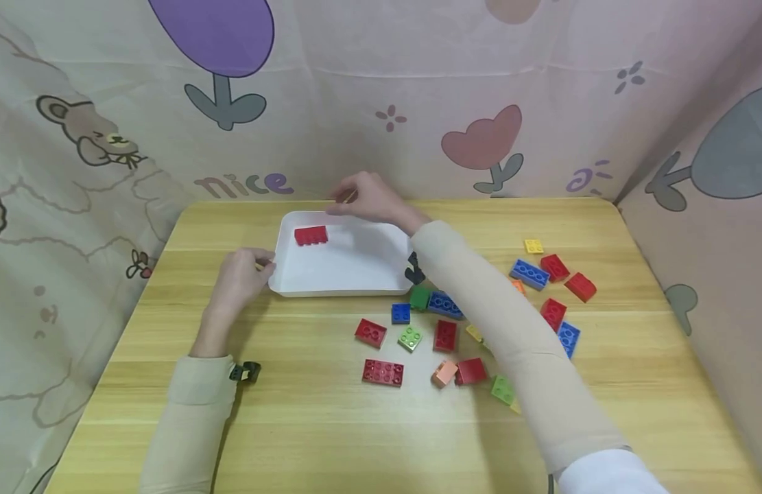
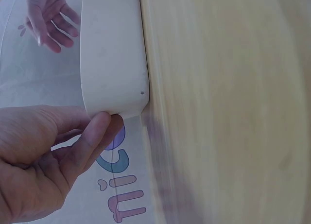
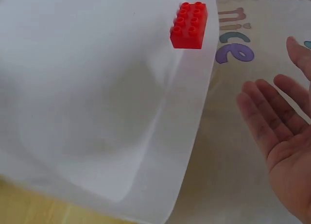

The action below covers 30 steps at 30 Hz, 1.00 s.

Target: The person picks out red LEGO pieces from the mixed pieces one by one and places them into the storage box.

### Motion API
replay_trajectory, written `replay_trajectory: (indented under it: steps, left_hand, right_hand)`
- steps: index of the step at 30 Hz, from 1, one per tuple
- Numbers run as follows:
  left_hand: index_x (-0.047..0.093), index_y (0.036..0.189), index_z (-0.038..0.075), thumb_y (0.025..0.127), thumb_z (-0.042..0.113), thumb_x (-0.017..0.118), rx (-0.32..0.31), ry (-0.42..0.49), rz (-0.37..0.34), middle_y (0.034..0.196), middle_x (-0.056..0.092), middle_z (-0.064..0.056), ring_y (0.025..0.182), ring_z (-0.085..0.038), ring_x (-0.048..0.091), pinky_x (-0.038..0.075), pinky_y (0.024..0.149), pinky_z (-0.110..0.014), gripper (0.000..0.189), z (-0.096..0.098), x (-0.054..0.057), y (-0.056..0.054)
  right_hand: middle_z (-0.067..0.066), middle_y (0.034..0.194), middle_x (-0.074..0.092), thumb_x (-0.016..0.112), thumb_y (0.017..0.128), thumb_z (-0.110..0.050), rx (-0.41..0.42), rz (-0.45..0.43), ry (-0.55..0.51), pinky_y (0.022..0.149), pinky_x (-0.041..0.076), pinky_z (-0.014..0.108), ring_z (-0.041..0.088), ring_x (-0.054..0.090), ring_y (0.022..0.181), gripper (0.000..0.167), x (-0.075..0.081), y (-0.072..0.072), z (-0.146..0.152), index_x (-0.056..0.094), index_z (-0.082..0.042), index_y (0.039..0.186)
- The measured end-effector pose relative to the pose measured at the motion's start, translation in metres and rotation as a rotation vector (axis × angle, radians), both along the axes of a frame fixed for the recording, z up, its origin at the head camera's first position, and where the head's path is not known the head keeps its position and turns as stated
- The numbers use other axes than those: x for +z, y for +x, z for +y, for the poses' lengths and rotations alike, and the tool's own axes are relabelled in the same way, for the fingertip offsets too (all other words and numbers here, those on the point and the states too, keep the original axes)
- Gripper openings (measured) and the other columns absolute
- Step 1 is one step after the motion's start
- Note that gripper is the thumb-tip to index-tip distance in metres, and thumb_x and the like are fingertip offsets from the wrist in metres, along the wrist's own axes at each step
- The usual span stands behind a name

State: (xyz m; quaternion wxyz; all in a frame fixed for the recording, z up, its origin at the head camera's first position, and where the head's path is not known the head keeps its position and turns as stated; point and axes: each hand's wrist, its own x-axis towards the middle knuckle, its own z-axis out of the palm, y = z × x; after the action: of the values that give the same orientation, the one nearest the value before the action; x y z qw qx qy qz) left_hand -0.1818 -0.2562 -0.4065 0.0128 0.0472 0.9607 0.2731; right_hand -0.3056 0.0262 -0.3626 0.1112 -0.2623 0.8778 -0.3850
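Observation:
A shallow white tray (image 1: 350,264) lies near the back of the table, with a red brick (image 1: 311,235) in its far left part. My left hand (image 1: 237,278) pinches the tray's left rim between thumb and fingers; the left wrist view shows this grip (image 2: 53,151) at the tray's corner. Over the far rim, my right hand (image 1: 371,197) is held with nothing in it. In the right wrist view its fingers (image 3: 272,112) are spread and relaxed, beside the tray wall and apart from the red brick.
Loose bricks lie right of and in front of the tray, among them a dark red brick (image 1: 383,372), a light green brick (image 1: 410,338), a blue brick (image 1: 530,274) and a yellow brick (image 1: 533,246). My right forearm hides some. A printed curtain (image 1: 356,89) stands behind the table.

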Motion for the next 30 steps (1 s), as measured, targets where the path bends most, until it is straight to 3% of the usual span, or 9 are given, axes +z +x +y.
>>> replay_trajectory:
  steps: [8,20,30]
  left_hand:
    - [0.071,0.124,-0.011,0.101,0.007,0.062,0.004,0.004,0.001,0.112,0.075,-0.032,0.083,-0.032,0.066,0.049,0.064,-0.026,0.031,0.001,-0.001,0.000]
    - [0.071,0.124,-0.012,0.101,0.006,0.062,0.003,0.004,0.002,0.111,0.074,-0.033,0.076,-0.029,0.065,0.049,0.059,-0.025,0.030,0.002,-0.002,0.000]
    - [0.069,0.127,-0.011,0.102,0.007,0.061,0.008,-0.004,-0.021,0.116,0.073,-0.033,0.085,-0.033,0.069,0.051,0.066,-0.026,0.032,0.002,0.000,0.000]
  right_hand:
    - [0.004,0.127,0.076,0.079,0.095,-0.042,0.019,0.014,0.007,0.093,0.062,0.026,0.014,0.072,0.111,0.048,0.012,0.016,0.016,0.073,-0.014,0.133]
    - [0.004,0.122,0.078,0.080,0.094,-0.038,0.033,0.005,-0.124,0.090,0.063,0.029,0.014,0.073,0.107,0.042,0.025,0.049,0.035,0.076,-0.012,0.127]
    - [0.006,0.121,0.079,0.083,0.091,-0.038,0.099,-0.013,-0.026,0.087,0.064,0.029,0.014,0.077,0.104,0.039,0.025,0.089,0.051,0.078,-0.015,0.122]
